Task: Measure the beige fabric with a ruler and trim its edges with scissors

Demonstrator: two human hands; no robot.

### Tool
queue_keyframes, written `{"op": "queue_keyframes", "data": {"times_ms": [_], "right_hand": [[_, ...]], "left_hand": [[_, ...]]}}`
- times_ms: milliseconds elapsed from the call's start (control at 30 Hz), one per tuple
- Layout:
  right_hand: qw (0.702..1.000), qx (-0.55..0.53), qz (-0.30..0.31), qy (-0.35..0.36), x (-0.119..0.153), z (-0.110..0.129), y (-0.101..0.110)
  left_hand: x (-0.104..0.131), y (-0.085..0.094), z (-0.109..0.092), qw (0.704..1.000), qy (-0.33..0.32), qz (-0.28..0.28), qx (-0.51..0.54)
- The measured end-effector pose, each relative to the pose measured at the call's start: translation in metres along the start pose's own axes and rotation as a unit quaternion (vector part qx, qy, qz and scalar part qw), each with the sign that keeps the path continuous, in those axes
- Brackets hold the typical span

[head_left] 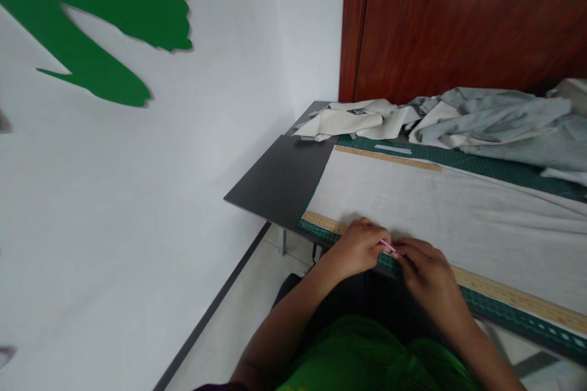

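Observation:
My left hand (363, 245) and my right hand (427, 267) meet at the near edge of the table. Between their fingertips is a thin pink stick (387, 245), too small to make out its kind; each hand pinches one end. Under and beyond them a white cloth (389, 189) lies spread on a green cutting mat (518, 306). Along the cloth's near edge runs a wooden ruler (518, 296), partly covered by my hands. Another wooden ruler (389, 157) lies along its far edge.
Crumpled white and grey fabric (495, 116) is heaped at the back of the dark table (275, 177). A pale strip (393, 149) rests on the mat near it. A white wall (160, 195) stands left, a reddish-brown wooden panel (458, 24) behind.

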State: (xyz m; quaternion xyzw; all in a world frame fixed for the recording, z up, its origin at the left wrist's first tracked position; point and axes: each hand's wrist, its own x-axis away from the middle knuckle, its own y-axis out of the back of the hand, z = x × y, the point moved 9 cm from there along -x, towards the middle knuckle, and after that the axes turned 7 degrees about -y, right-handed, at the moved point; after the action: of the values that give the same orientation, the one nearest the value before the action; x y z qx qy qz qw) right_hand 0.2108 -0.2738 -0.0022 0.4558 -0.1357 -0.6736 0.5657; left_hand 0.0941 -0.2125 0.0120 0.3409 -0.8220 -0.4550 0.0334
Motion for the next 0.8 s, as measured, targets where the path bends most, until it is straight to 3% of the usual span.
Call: {"op": "queue_keyframes", "data": {"times_ms": [500,800], "right_hand": [[1.000,0.000,-0.002,0.017,0.000,0.005,0.002],[0.995,0.057,-0.042,0.065,0.008,0.017,0.010]], "left_hand": [[0.002,0.001,-0.002,1.000,0.004,-0.014,-0.014],[0.004,-0.002,0.001,1.000,0.006,-0.026,-0.007]]}}
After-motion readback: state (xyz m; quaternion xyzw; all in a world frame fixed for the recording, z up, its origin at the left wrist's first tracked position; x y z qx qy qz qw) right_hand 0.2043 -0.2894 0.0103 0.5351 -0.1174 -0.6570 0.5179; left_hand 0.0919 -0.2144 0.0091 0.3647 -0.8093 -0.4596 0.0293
